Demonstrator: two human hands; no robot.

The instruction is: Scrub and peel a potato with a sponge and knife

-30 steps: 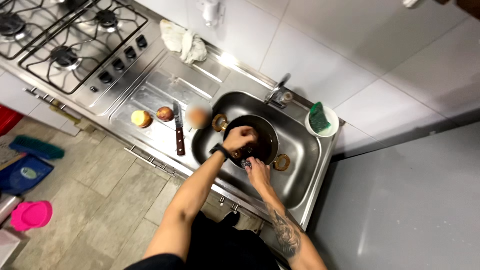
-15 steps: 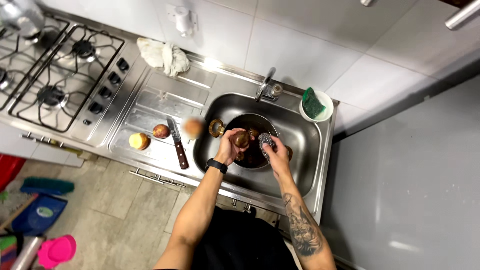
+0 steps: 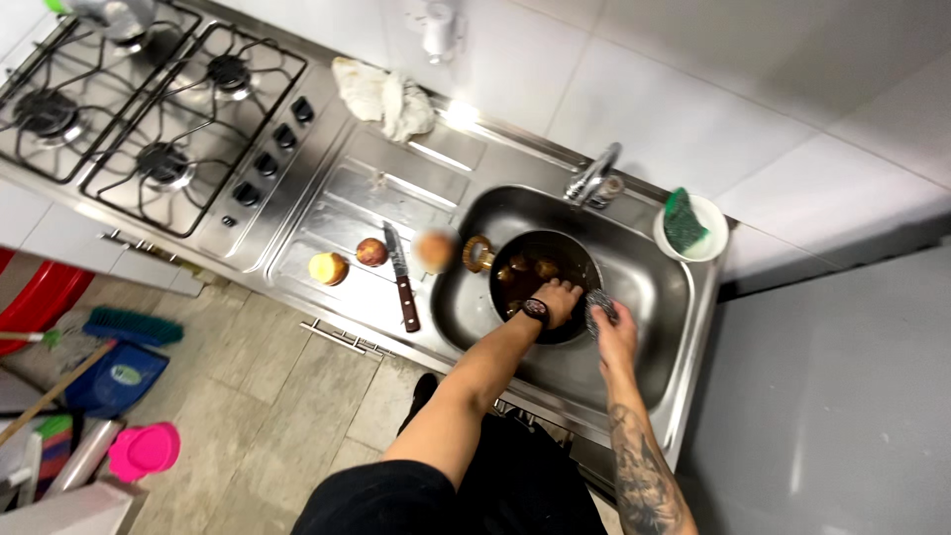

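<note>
Left hand [image 3: 561,298] dropped into pot [image 3: 584,266]; right hand [image 3: 614,332] gripping scourer [image 3: 599,306].

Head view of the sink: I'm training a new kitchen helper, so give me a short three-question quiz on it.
1. True or false: the knife lies on the draining board, left of the sink.
2. Which hand reaches into the dark pot? A) left hand B) right hand C) neither
3. Fill in: the green sponge sits in a white ____ beside the tap.

Key: 1 true. 2 A; the right hand holds a metal scourer at the pot's rim. 3 bowl.
</note>
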